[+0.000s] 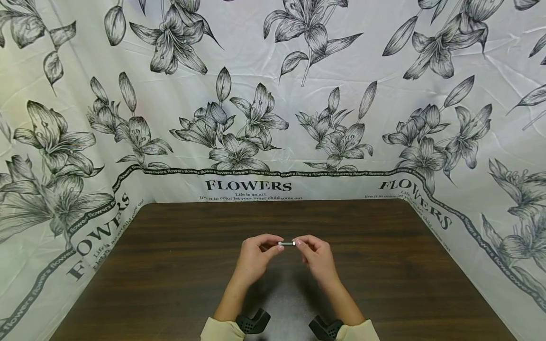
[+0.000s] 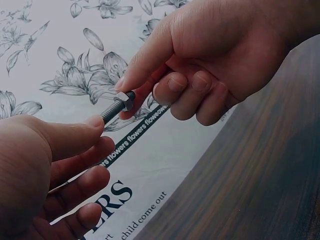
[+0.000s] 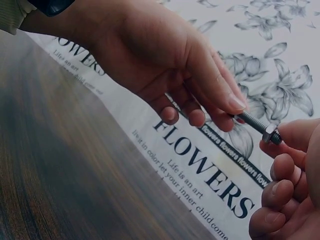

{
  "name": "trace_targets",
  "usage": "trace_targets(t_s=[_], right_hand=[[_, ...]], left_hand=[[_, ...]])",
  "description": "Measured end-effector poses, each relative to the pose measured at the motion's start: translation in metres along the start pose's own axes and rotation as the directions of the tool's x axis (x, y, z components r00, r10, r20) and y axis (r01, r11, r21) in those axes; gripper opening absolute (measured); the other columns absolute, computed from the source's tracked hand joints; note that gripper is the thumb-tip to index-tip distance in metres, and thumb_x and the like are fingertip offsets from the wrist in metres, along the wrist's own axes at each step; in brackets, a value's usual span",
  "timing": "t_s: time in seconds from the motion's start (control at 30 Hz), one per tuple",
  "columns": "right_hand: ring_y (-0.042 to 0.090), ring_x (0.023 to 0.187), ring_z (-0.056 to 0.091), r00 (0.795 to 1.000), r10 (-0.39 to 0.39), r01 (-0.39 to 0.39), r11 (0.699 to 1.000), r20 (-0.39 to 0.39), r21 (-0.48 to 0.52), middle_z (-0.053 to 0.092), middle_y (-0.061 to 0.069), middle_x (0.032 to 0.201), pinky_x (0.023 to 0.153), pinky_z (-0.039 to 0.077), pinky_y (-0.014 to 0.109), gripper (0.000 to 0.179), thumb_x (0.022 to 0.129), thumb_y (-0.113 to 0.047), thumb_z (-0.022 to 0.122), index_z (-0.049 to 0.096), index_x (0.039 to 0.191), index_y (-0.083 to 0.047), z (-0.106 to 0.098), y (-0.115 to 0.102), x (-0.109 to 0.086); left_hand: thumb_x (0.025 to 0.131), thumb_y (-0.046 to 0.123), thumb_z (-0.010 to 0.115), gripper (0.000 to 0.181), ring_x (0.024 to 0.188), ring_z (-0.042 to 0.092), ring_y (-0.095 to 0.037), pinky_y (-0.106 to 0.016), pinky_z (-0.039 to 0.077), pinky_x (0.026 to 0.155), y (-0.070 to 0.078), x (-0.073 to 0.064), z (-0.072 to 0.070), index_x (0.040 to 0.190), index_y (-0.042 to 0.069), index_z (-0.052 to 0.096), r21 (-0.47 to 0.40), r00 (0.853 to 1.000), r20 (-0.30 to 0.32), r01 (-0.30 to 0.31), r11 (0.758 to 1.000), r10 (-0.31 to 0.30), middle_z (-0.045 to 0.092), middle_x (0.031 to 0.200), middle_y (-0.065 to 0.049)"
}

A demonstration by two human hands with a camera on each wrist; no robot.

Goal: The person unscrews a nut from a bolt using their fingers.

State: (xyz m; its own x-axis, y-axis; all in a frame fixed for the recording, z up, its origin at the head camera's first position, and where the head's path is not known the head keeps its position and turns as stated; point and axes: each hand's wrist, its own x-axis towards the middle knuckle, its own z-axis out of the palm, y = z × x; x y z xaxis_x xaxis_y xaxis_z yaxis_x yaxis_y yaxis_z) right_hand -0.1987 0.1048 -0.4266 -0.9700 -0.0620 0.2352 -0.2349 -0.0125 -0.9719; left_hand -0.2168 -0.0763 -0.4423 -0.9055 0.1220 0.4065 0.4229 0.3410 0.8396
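Over the table, both hands hold a threaded metal bolt (image 1: 286,244) with a hex nut (image 2: 125,100) on it. My left hand (image 1: 255,258) pinches the bolt's head end between thumb and fingers, hiding the head. My right hand (image 1: 317,258) pinches the nut at the opposite end with thumb and index finger; its other fingers curl inward. A short piece of thread shows past the nut (image 3: 270,131) in the right wrist view. Bare thread lies between the nut and the left fingertips.
A dark wood-grain table (image 1: 179,255) spreads beneath both hands. White cloth (image 1: 256,128) printed with black flowers and lettering hangs behind it and along both sides. Each wrist carries a black device (image 1: 253,322) beside a pale sleeve (image 1: 222,330).
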Motion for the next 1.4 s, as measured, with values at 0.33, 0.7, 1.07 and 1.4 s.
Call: trace_targets(t_s=[0.33,0.7,1.07,1.4], right_hand=[[0.007,0.048,0.040,0.999,-0.039,0.039,0.999,0.002,0.000,0.046,0.002,0.060,0.044,0.032,0.019,0.011,0.093,0.002,0.061,0.068,0.098,0.009,0.0013,-0.0014,-0.0002],[0.007,0.048,0.040,0.998,-0.066,0.066,0.998,0.012,0.002,0.046,0.000,0.058,0.044,0.032,0.019,0.011,0.090,0.004,0.064,0.067,0.098,0.011,0.0034,-0.0036,-0.0001],[0.007,0.047,0.039,0.999,-0.036,0.037,0.998,-0.022,0.045,0.045,0.001,0.058,0.044,0.030,0.018,0.011,0.091,0.006,0.061,0.066,0.100,0.010,0.0023,-0.0028,-0.0009],[0.009,0.048,0.040,0.998,0.042,-0.041,0.999,-0.048,0.005,0.045,0.003,0.055,0.046,0.031,0.020,0.013,0.095,-0.002,0.060,0.068,0.092,0.008,0.0027,-0.0021,-0.0003]], left_hand=[[0.082,0.010,0.078,0.012,0.068,0.061,-0.010,-0.031,0.051,0.063,-0.0015,-0.0007,0.0003,0.094,0.009,0.076,-0.011,1.000,-0.004,0.018,1.000,-0.018,0.068,0.077,0.007],[0.082,0.011,0.078,0.013,0.069,0.062,-0.011,-0.029,0.051,0.063,-0.0036,0.0013,-0.0036,0.095,0.010,0.076,-0.021,0.999,-0.001,0.036,0.999,-0.036,0.068,0.078,0.010],[0.082,0.007,0.077,0.014,0.067,0.062,-0.012,-0.031,0.051,0.062,-0.0031,0.0012,-0.0048,0.096,0.005,0.076,-0.041,0.999,-0.008,0.034,0.999,-0.034,0.068,0.077,0.009],[0.082,0.010,0.078,0.014,0.068,0.062,-0.011,-0.028,0.051,0.062,-0.0042,0.0012,-0.0049,0.095,0.009,0.076,-0.038,1.000,-0.005,0.006,0.999,-0.006,0.069,0.079,0.006]])
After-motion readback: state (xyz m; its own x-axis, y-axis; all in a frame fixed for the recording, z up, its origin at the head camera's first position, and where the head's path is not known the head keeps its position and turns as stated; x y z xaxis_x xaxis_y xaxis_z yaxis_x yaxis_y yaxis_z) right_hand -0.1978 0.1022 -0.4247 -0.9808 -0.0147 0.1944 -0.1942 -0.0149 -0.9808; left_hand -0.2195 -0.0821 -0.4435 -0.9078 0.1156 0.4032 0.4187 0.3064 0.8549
